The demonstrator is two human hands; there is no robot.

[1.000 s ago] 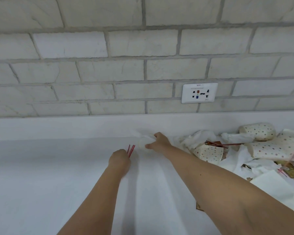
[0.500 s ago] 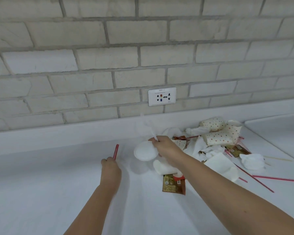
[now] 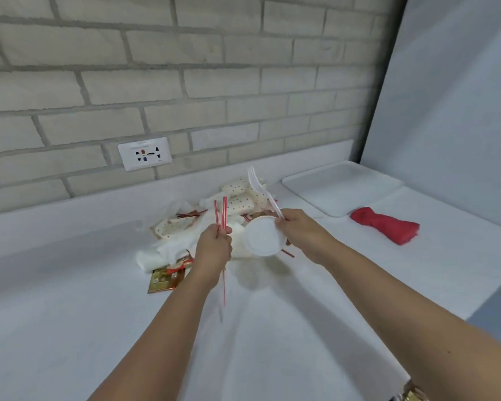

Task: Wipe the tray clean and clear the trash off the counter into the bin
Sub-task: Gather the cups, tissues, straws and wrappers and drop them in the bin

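My left hand is closed around several thin red straws that stick up above the fist and hang below it. My right hand grips a white plastic fork and a round white lid together, above the counter. Behind both hands lies the trash pile: crumpled white napkins, dotted paper cups, more red straws and a gold sachet. A white tray sits at the back right of the counter. A folded red cloth lies just in front of the tray.
The white counter runs along a pale brick wall with a power socket. A grey panel stands at the right end. The counter's right edge drops off past the cloth. No bin is in view.
The view has swung right, revealing the tray and red cloth. Both hands have lifted and moved toward the pile; my right hand now holds the fork upright beside the lid.
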